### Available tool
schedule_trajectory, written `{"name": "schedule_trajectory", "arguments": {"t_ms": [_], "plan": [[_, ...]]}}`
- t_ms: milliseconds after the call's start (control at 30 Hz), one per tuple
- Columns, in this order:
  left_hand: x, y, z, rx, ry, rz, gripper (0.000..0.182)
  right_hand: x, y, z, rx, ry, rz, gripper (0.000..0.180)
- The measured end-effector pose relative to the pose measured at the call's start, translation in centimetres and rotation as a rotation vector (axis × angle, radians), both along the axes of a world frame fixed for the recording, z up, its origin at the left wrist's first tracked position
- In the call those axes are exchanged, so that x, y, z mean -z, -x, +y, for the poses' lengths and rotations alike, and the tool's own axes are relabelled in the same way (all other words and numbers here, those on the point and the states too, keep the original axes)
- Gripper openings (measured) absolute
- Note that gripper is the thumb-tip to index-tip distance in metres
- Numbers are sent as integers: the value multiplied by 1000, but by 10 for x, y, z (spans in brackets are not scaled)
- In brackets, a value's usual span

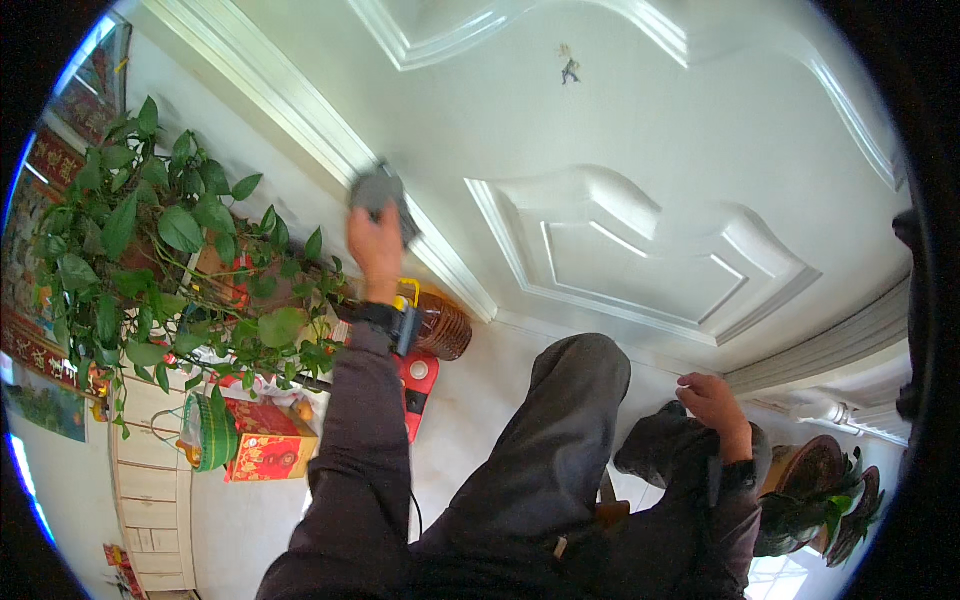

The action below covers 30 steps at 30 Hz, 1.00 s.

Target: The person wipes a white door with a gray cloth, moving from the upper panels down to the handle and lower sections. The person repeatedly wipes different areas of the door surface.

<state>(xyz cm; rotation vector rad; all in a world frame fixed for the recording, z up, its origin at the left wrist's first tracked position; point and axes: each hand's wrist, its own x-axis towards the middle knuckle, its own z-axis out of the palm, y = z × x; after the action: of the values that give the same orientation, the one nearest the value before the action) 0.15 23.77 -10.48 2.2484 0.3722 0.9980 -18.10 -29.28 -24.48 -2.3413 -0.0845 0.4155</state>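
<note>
My left hand (376, 244) presses a dark grey cloth (384, 196) onto the white door frame (330, 146), at the edge beside the door. The cloth and fingers are slightly blurred. To the right of the frame is the white panelled door (480, 120), with a small dark mark (570, 69) on its surface. My right hand (712, 409) is by my bent right knee, its fingers loosely curled. Whether anything is between those fingers cannot be made out.
A trailing green pothos (180, 232) spreads left of the frame. Below it are a brown ribbed container (446, 326), a red object (418, 390), a red gift box (271, 454) and a green woven basket (206, 431). Potted plants (806, 480) and a pale curtain (832, 334) are at right.
</note>
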Motion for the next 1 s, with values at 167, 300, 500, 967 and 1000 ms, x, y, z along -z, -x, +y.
{"name": "schedule_trajectory", "arguments": {"t_ms": [167,300,500,967,1000], "plan": [[-158,-21,15,-17,-692,-660,27,3,-4,2,-12,-27,-5,30],[-162,-31,8,-178,-1072,-506,27,-1,-2,2,-48,-16,-86,29],[-28,-15,-1,-99,-1002,-112,13,-7,3,1,12,-66,-53,31],[152,27,-35,107,-427,478,23,-11,2,4,45,-43,32,32],[168,33,-38,109,-200,462,27,-12,1,5,35,-47,41,32]]}}
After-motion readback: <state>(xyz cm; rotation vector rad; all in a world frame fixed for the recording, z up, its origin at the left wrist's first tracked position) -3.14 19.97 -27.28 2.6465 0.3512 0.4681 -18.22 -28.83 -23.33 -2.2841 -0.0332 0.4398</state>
